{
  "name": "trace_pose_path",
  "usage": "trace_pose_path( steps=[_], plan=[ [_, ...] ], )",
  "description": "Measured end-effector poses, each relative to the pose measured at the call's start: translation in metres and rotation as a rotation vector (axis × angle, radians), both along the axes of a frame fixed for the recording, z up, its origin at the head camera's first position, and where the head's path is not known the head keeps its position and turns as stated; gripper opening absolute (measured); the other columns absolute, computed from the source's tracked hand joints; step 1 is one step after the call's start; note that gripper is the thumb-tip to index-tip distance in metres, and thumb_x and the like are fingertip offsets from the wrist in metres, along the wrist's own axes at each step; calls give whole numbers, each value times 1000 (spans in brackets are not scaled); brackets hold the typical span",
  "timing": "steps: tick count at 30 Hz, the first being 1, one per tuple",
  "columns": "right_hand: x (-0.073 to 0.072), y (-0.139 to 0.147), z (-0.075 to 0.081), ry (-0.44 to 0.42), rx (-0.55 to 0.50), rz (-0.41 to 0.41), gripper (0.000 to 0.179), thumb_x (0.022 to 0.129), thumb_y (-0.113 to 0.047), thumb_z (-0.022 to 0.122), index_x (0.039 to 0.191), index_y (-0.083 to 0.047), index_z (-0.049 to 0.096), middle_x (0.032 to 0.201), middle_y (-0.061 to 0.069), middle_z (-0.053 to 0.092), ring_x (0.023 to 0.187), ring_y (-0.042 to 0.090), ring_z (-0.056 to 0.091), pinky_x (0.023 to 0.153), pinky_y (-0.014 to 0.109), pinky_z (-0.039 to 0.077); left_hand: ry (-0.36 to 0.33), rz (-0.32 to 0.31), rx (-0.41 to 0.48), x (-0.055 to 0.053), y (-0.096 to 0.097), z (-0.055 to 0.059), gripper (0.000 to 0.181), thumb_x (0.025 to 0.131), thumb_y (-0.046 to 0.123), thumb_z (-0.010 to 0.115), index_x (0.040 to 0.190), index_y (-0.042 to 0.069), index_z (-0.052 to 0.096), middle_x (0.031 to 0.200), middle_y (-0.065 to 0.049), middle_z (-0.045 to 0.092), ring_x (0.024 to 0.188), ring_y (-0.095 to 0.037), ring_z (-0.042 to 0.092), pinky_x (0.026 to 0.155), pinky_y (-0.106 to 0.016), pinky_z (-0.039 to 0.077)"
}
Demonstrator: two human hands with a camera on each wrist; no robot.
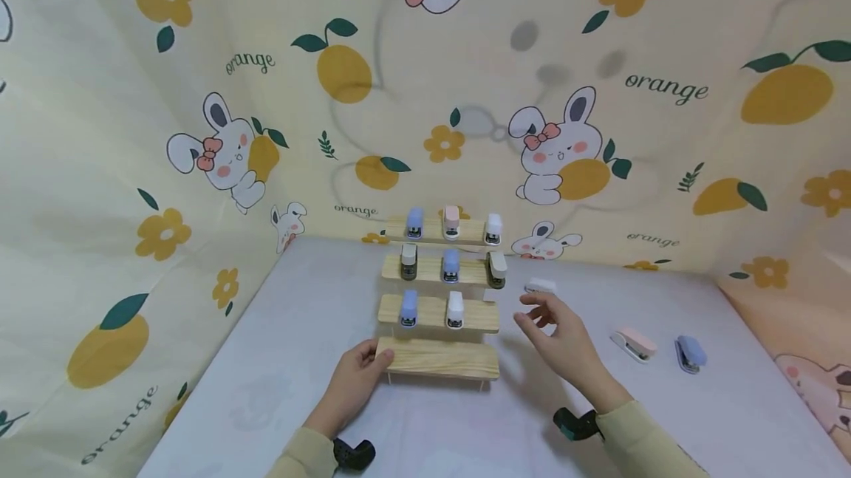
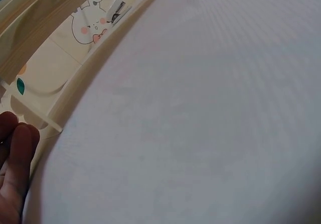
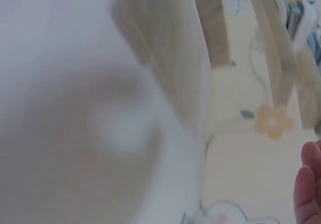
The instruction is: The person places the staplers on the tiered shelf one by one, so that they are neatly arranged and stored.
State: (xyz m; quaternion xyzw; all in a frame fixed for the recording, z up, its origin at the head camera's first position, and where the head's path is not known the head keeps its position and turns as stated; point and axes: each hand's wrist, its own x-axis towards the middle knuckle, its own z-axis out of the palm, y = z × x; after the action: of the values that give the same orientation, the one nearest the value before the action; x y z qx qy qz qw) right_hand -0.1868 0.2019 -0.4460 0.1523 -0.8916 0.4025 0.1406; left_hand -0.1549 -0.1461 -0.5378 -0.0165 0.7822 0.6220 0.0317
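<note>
My left hand (image 1: 359,376) pinches the left end of the lowest board of a stepped wooden display rack (image 1: 439,358), thumb on top. In the left wrist view, fingers (image 2: 20,151) show beside the rack's thin leg. My right hand (image 1: 561,337) hangs in the air right of the rack, fingers loosely bent, holding nothing. Just beyond its fingertips a white mini stapler (image 1: 541,286) lies on the table. Small staplers stand on the upper three tiers, among them a blue one (image 1: 408,308) and a white one (image 1: 455,309) on the third. The bottom board bears none.
On the table (image 1: 279,360) at right lie a pink stapler (image 1: 634,343) and a blue stapler (image 1: 691,354). A cloth backdrop (image 1: 279,145) printed with rabbits and oranges rises behind the table and at its sides.
</note>
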Motion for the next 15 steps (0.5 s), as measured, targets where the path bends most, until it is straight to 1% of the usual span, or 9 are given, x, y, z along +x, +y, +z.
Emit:
trace_pose_path(
  steps=[4, 9, 10, 12, 15],
  plan=[
    [-1, 19, 4, 22, 23, -47, 36, 92, -36, 67, 120, -15, 58, 109, -4, 63, 88, 12, 57, 73, 30, 50, 4, 1, -12, 0, 0, 0, 65, 88, 54, 63, 125, 1, 59, 114, -8, 66, 101, -15, 63, 88, -30, 52],
    [-8, 35, 5, 66, 53, -78, 37, 91, -35, 68, 120, -13, 58, 108, -3, 63, 89, 13, 57, 73, 26, 47, 6, 5, -33, -1, 0, 1, 61, 89, 53, 63, 123, 2, 60, 111, -6, 67, 98, -14, 64, 86, -29, 52],
    [-10, 38, 5, 68, 59, -79, 38, 91, -36, 68, 120, -13, 58, 109, -2, 63, 91, 15, 58, 75, 27, 46, 7, 5, -35, -1, 0, 1, 60, 89, 53, 63, 123, 3, 60, 111, -6, 67, 98, -14, 64, 86, -30, 52],
    [-14, 46, 4, 43, 76, -81, 42, 91, -38, 67, 122, -11, 57, 113, 1, 63, 97, 19, 58, 81, 31, 46, 4, 6, -33, -1, 0, 0, 61, 89, 53, 63, 124, 3, 60, 112, -6, 67, 99, -14, 64, 87, -30, 52],
    [-20, 64, 0, -27, 124, -89, 52, 91, -45, 64, 126, -8, 54, 121, 11, 60, 108, 29, 55, 90, 46, 44, -4, 3, -23, 0, 0, -1, 62, 89, 53, 63, 125, 2, 59, 114, -7, 67, 100, -14, 63, 89, -31, 52]
  ],
)
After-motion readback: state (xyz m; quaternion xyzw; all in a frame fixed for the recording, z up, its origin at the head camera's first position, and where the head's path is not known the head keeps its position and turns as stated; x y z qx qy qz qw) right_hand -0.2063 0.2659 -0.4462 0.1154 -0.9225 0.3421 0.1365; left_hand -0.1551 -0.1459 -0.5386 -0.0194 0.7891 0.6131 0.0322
